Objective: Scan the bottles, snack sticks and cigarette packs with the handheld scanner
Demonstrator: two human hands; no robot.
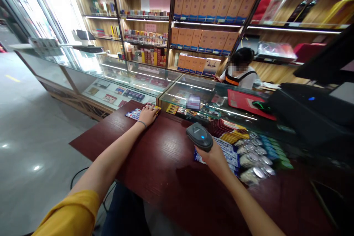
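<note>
Right hand wrapped round a scanner — jars to its right, left hand spread over packets

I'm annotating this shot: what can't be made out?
Head view: dark grey plastic scanner, handle hidden by right hand.
Head view: flat multicoloured packets, partly covered by left hand; print too small.
Head view: black boxy device with blue light, cut off by right edge.

No readable lettering anywhere.
</note>
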